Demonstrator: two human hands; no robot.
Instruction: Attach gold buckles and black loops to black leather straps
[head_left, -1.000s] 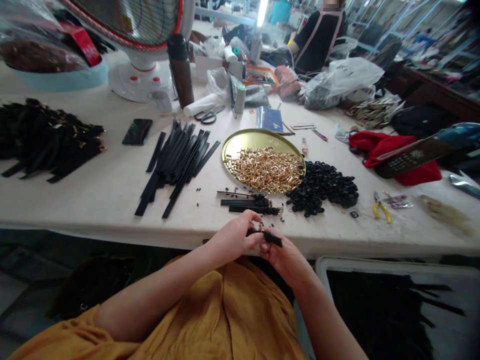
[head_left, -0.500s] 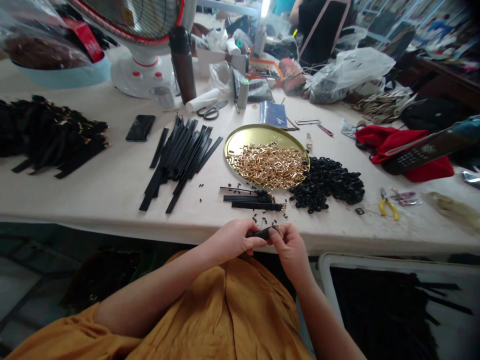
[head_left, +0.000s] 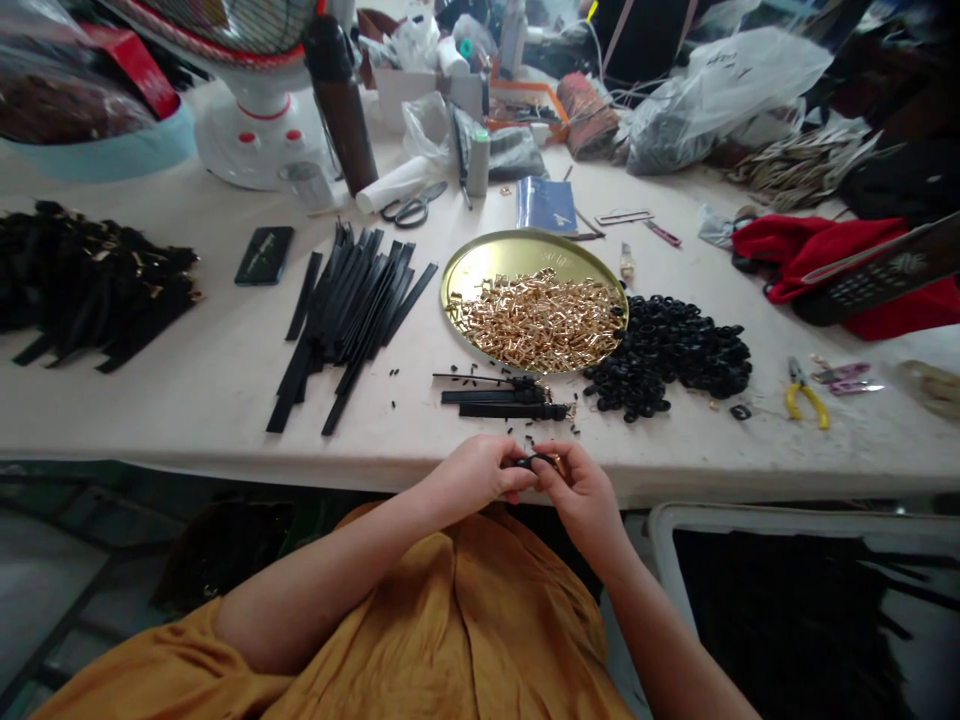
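At the table's front edge, my left hand [head_left: 491, 468] and my right hand [head_left: 576, 474] pinch a small black strap [head_left: 534, 461] between them. A bit of gold metal shows by the right fingers; most of the strap is hidden by my hands. Just beyond lie a few black straps with gold buckles [head_left: 510, 400] and scattered tiny black bits. Behind these stands a gold round tray [head_left: 487, 255] heaped with small gold metal buckle parts [head_left: 547, 320]. A pile of black loops [head_left: 675, 350] touches the tray's right side.
Flat black straps [head_left: 349, 310] lie left of the tray, near a phone [head_left: 264, 255]. Finished-looking straps [head_left: 97, 280] are heaped far left. Scissors [head_left: 414, 206], a fan [head_left: 259, 130] and a bottle [head_left: 341, 110] stand behind. Yellow-handled pliers [head_left: 805, 395] lie right, above a white bin [head_left: 664, 545].
The view has shifted slightly. Both hands stay together at the table edge, and the strap between them has turned so less of it shows.
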